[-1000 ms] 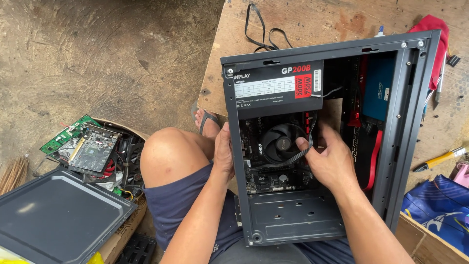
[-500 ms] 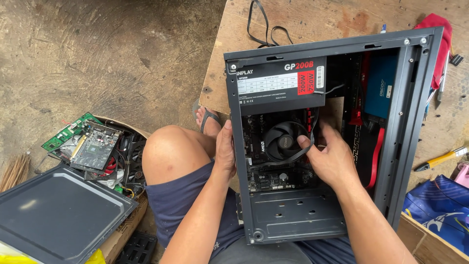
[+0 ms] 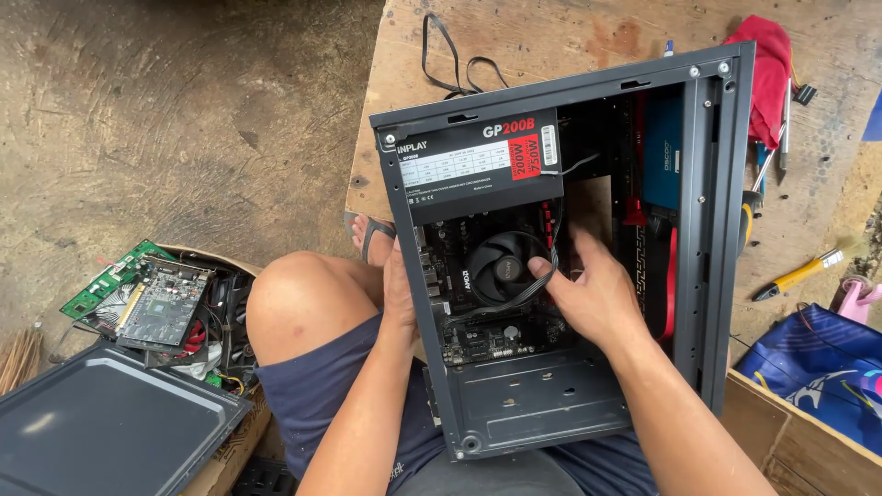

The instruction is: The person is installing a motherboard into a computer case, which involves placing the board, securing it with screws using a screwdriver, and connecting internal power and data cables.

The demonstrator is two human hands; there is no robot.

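Black case, bright scraps around it

The computer case [image 3: 717, 230] is black, its power supply [image 3: 478, 165] labelled white and red; circuit boards [image 3: 138, 294] are green, the cloth [image 3: 763, 73] red, the bag [image 3: 818, 367] blue.

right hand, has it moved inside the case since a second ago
Yes, slightly. The right hand has slid down and away from the cooler fan, its fingertips now at the fan's right edge, pinching a black cable.

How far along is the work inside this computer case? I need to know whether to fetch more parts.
Done: the side panel is off, and the power supply, motherboard and CPU cooler fan sit inside the computer case. In hand: the right hand pinches a black cable beside the fan while the left hand steadies the case edge. Left: the lower bay is bare, and graphics cards lie in a box.
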